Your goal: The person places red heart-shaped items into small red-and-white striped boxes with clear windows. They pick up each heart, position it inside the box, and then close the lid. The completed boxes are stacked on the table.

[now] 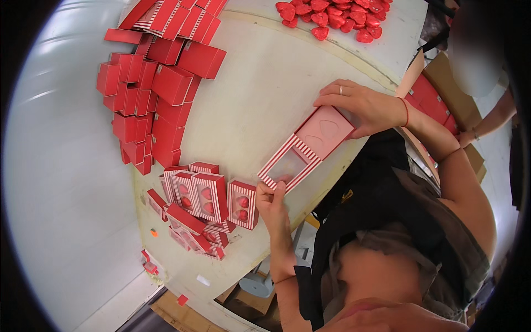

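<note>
Between my two hands is a gift box, its inner tray drawn partly out of its sleeve. My left hand (pixel 273 203) grips the near end of the red-and-white striped sleeve (pixel 314 152), which has a clear window. At the other end, my right hand (pixel 361 106) holds the red tray, whose pink insert (pixel 323 132) has two heart-shaped cut outlines and no hearts in them. Just left of my left hand stands a striped box (pixel 242 203) with two red foil-wrapped hearts behind its window. More such filled boxes (pixel 207 197) are grouped beside it.
Red boxes (pixel 170 85) are stacked along the table's wall side. Loose foil-wrapped hearts (pixel 338 14) lie piled at the far end. An open carton (pixel 446 79) of red boxes stands off the right edge, with another person's hand (pixel 466 137) at it. A stool (pixel 256 285) is below the table.
</note>
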Demonstrator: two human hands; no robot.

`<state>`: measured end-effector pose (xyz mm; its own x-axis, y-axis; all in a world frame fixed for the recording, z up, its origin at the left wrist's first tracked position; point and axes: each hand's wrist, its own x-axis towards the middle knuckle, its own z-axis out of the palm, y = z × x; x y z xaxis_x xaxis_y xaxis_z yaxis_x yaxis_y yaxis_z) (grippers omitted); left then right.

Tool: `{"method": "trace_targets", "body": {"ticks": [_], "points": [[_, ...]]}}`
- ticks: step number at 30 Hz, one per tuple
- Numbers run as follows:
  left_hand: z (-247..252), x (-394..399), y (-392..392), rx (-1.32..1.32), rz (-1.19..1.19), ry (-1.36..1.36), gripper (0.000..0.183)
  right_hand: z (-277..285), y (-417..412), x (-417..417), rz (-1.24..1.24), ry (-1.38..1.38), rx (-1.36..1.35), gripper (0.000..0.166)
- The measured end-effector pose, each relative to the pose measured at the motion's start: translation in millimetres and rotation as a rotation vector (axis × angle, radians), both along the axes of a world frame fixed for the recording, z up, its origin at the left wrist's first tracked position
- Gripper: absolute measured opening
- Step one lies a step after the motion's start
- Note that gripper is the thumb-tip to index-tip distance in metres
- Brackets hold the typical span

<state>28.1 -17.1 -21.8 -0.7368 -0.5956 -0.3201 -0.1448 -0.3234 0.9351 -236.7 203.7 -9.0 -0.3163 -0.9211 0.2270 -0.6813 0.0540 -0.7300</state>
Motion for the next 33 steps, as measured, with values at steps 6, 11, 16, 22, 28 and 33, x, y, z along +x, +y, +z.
{"method": "trace_targets", "body": {"ticks": [6, 11, 16, 22, 28, 33], "points": [[-10, 11, 19, -0.761, 0.257, 0.084, 0.03, 12, 13, -27, -0.328, 0.105, -0.187, 0.07], [-10, 7, 32, -1.002, 0.109, 0.313, 0.03, -19, 22, -94, -0.869, 0.537, -0.046, 0.039], [10, -21, 24, -1.224, -0.166, 0.122, 0.05, -15, -1, -104, -0.818, 0.566, -0.058, 0.035], [32, -67, 19, -1.42, -0.471, -0.016, 0.081, -15, -6, -108, -0.765, 0.438, 0.031, 0.029], [19, -68, 15, -1.301, -0.526, -0.042, 0.09, 21, 0, -72, -0.556, -0.209, -0.05, 0.02], [13, -69, 18, -1.31, -0.486, -0.031, 0.09, 30, -32, 34, -0.125, -0.228, 0.002, 0.014]]}}
